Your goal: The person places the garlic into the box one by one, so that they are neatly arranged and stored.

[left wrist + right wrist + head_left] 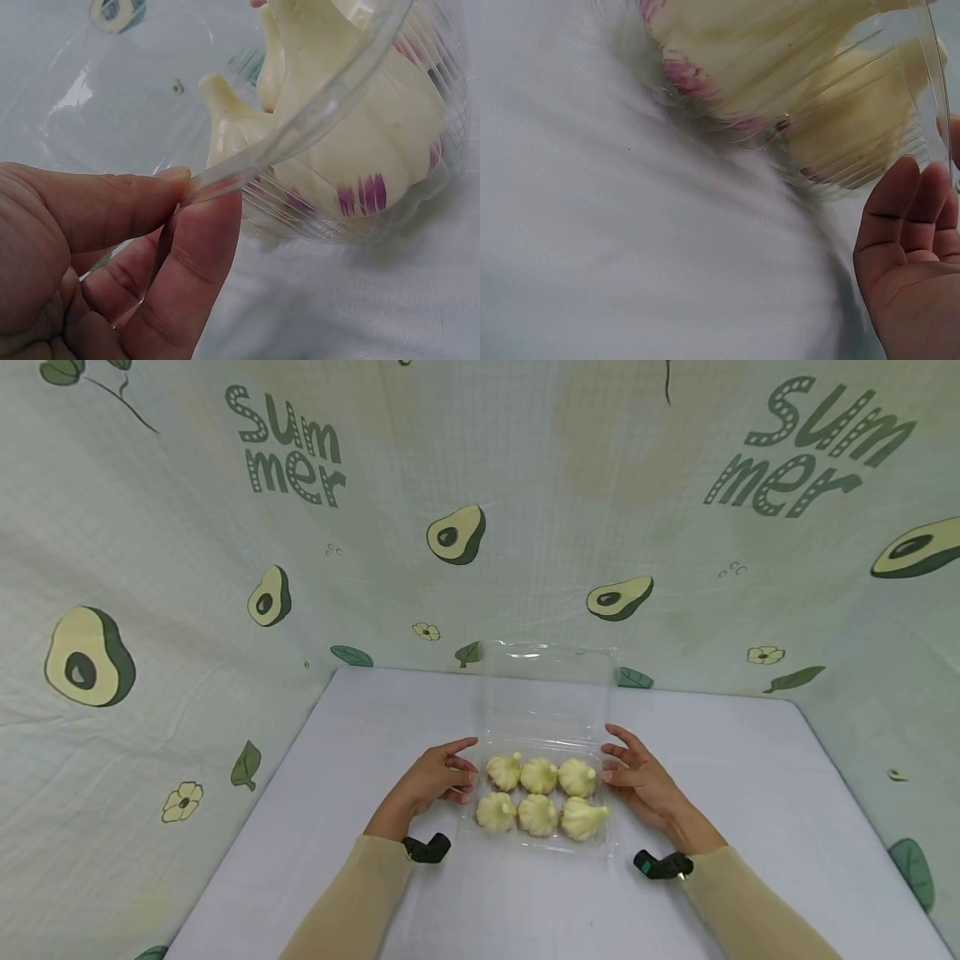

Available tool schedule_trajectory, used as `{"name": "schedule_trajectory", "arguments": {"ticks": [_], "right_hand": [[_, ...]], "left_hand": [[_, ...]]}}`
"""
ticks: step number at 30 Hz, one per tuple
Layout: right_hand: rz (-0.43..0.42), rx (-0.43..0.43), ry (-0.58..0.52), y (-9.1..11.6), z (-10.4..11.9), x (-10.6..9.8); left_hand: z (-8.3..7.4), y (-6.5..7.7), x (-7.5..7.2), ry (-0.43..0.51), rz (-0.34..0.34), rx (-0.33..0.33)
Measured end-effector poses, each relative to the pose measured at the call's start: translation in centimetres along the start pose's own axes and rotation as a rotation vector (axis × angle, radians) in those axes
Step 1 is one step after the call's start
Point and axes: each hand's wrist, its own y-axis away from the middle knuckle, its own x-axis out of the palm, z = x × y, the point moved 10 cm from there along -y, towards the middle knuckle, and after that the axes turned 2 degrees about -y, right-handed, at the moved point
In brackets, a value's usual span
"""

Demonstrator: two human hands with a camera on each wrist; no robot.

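Observation:
A clear plastic clamshell box (555, 845) lies on the table, its transparent lid (551, 693) raised at the back. Two rows of three garlic bulbs (537, 814) fill the box; purple streaks mark their bases in both wrist views. At the box's left side, my left hand (438, 775) pinches the plastic rim (300, 133) between thumb and fingers. My right hand (643, 781) holds the opposite side of the rim, with fingertips (889, 191) under the edge against the ribbed wall. Its thumb is mostly out of the right wrist view.
White cloth covers the table (757, 793). Behind and beside it hangs a pale cloth (525, 460) printed with avocados, leaves and "summer" lettering. Black wrist cameras (427, 848) sit at both sleeve cuffs.

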Motion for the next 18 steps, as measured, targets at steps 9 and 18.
{"name": "schedule_trajectory", "arguments": {"ticks": [9,18], "right_hand": [[-0.01,-0.011,-0.055,0.1,-0.16,-0.08],[0.013,-0.051,-0.09,0.28,0.01,-0.04]], "left_hand": [[-0.02,0.16,-0.04,-0.018,-0.012,-0.003],[0.07,0.23,-0.15,-0.013,-0.032,-0.016]]}}
